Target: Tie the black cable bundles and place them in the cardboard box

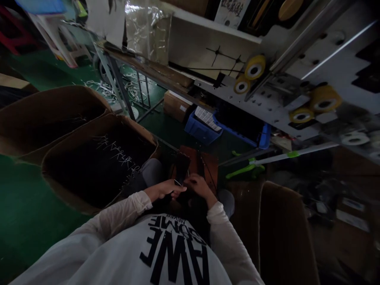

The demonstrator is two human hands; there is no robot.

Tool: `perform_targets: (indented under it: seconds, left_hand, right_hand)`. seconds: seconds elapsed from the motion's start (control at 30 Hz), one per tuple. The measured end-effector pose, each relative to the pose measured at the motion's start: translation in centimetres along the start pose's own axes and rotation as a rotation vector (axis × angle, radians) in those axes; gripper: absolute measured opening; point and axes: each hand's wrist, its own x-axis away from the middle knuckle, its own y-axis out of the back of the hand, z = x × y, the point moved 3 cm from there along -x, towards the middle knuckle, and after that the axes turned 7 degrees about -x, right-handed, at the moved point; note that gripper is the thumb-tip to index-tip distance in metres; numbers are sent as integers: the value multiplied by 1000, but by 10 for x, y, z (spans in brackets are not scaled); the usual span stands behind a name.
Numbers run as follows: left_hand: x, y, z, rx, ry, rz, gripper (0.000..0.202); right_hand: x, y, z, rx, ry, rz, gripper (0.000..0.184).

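Observation:
Both of my hands are close together in front of my lap, over a reddish-brown surface (pixel 211 162). My left hand (pixel 168 189) is closed, thumb pointing right, around part of a dark bundle (pixel 182 164). A thin white tie (pixel 178 182) shows at its fingers. Just to the right, my right hand (pixel 197 185) has its fingers bent and pinched beside the bundle, near another short white end. Whatever sits between those fingertips is too small and dark to make out. A dark cord-like line crosses the brown surface.
At left, an open carton (pixel 59 154) holds a dark mass with several white ties; another carton (pixel 18 118) adjoins it. Ahead are a blue bin (pixel 202 132) and a machine with yellow rollers (pixel 254 67). A green-and-white pole (pixel 292 154) and brown carton (pixel 286 233) stand right.

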Motion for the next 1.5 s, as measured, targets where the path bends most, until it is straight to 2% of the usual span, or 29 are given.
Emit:
perform_targets:
  seconds: [0.07,0.13,0.27,0.37,0.47,0.53,0.67,0.73,0.83,0.93,1.03,1.17,1.2,1.27,1.37,1.5]
  left_hand:
    - [-9,0,6,-92,11,-100,47]
    - [-21,-2,12,-145,3,-155,37]
    - [-44,-4,26,-275,-14,-230,22]
    - [-50,-2,28,-418,-36,-210,22]
    - [-42,5,20,-610,-64,-207,40]
    - [-30,12,9,-747,-54,-254,48]
    - [4,21,-20,-1361,-12,-378,39]
    - [17,22,-34,-1560,-18,-427,34]
    - [24,16,-49,-1613,-149,-476,27]
    - [16,6,-52,-1642,-357,-510,25]
    - [4,6,-46,-1551,-395,-557,29]
    - [2,10,-35,-1354,-469,-559,60]
    - [3,10,-32,-1290,-490,-549,62]
    - [4,11,-27,-1182,-496,-542,51]
    - [1,14,-23,-1133,-462,-548,20]
    - [-8,19,-23,-1113,-472,-485,10]
  right_hand:
    - [18,11,16,148,133,-63,14]
    - [30,10,29,161,198,-65,14]
    - [29,-13,32,-44,157,12,18]
    - [20,-22,20,-55,65,-43,19]
    - [16,-19,10,-18,-13,-116,23]
    - [17,-16,8,-24,-23,-118,29]
    - [15,-15,6,-106,-82,-74,49]
    - [11,-18,4,-77,-97,-88,41]
    - [2,-25,4,35,-87,-127,17]
    - [-3,-29,6,102,-42,-172,6]
    - [-3,-28,7,121,-15,-222,6]
    - [0,-20,0,12,-63,-233,18]
    - [0,-18,-1,-22,-74,-218,19]
    - [-1,-15,-4,-80,-84,-171,18]
    - [-3,-13,-6,-167,-79,-113,16]
    - [-4,-13,-10,-219,-60,-80,17]
